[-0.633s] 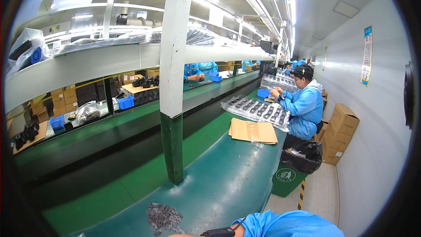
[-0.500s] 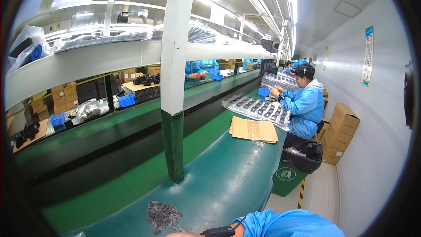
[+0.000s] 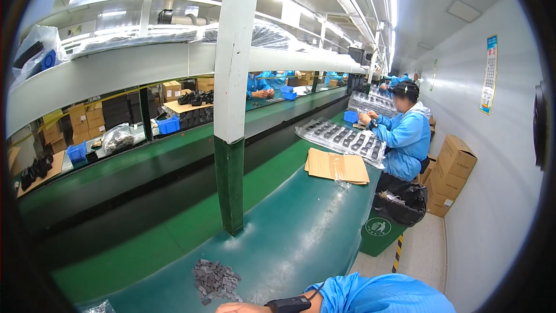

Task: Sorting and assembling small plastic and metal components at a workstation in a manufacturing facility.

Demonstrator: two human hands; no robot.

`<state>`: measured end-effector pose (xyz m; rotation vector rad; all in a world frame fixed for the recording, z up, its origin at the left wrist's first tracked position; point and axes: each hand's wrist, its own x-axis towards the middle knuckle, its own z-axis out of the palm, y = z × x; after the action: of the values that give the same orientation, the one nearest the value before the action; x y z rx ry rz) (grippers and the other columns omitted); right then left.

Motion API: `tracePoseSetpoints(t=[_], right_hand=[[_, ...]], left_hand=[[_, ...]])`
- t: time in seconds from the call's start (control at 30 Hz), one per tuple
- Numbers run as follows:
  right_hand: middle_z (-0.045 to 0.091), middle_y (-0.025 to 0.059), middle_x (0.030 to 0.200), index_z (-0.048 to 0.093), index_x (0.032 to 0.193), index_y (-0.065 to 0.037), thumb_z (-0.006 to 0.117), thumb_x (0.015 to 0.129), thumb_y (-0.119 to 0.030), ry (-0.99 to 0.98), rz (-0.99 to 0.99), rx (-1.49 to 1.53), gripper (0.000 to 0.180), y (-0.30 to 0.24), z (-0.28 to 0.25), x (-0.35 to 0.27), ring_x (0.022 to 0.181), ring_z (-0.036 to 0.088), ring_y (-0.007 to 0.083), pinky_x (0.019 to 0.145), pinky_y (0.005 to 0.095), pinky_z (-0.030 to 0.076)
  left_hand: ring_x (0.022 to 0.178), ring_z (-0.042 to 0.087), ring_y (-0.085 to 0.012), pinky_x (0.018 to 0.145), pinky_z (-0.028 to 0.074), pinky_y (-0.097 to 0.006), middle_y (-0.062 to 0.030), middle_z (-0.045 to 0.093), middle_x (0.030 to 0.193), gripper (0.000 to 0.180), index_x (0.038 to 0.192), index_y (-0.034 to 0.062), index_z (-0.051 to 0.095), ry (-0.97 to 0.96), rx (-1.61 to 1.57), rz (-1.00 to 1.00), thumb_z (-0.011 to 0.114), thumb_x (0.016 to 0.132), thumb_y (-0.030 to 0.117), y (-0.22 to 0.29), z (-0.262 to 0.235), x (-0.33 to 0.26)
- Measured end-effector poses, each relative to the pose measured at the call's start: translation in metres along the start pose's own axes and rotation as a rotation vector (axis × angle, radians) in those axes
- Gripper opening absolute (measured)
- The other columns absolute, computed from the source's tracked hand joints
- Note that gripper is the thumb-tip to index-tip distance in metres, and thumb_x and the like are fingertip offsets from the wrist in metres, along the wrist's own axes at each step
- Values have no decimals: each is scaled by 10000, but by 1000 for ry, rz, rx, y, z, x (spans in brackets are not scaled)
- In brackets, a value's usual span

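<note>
At the lower edge lies my right forearm in a blue sleeve, with a black device strapped at the wrist. Only the back edge of my right hand shows; its fingers are cut off below, so whether it holds anything stays hidden. Just beyond the hand, on the green tabletop, is a loose heap of small flat dark-grey pieces. My left hand is out of the picture. A bit of clear plastic shows at the lower left.
A white and green post rises from the bench. Farther along lie flat cardboard sheets and a clear tray of black parts, where a co-worker in blue sits. A green bin stands beside the bench; stacked cartons line the wall.
The view has shifted slightly, so the grey heap sits a little higher in the picture. Slightly more of my right hand shows at the lower edge.
</note>
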<state>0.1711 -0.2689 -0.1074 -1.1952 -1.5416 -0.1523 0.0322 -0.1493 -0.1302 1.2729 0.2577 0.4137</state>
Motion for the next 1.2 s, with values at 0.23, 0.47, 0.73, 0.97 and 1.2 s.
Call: tracePoseSetpoints(t=[0.23, 0.47, 0.73, 0.97, 1.2], right_hand=[[639, 108, 914, 643, 836, -32, 629, 812, -23, -7, -15, -46, 29, 0, -1, 1, 798, 602, 297, 671, 395, 478], [637, 111, 930, 653, 866, -25, 629, 832, -32, -17, 10, -22, 42, 2, -1, 0, 814, 598, 303, 684, 396, 477], [630, 124, 966, 667, 910, -20, 635, 839, -38, -35, 34, 16, 79, 1, -1, 0, 851, 592, 310, 716, 400, 483], [629, 123, 976, 669, 919, -18, 634, 841, -43, -38, 30, 20, 89, 4, 0, 5, 853, 592, 309, 714, 393, 486], [630, 114, 977, 669, 921, -17, 636, 824, -42, -74, 27, 37, 105, 5, -2, 4, 886, 583, 301, 750, 388, 479]], left_hand=[[830, 601, -170, 721, 490, -252, -127, 629, 989, 106, 936, -100, 662, 10, -29, -18, 628, 854, -41, 1, -1, 0], [916, 598, -192, 819, 470, -275, -149, 644, 1017, 118, 945, -99, 667, 27, -22, 30, 631, 847, -43, 0, 1, -1], [976, 593, -222, 896, 440, -318, -174, 652, 1038, 115, 928, -97, 675, 34, 4, 48, 636, 842, -31, 4, 2, -1], [987, 590, -231, 902, 435, -330, -180, 650, 1043, 94, 894, -102, 669, 21, 10, 75, 637, 839, -33, 7, -1, 4], [941, 585, -201, 846, 449, -284, -170, 637, 1060, 98, 916, -95, 659, -58, -92, 74, 630, 854, -25, -4, -9, 9]])
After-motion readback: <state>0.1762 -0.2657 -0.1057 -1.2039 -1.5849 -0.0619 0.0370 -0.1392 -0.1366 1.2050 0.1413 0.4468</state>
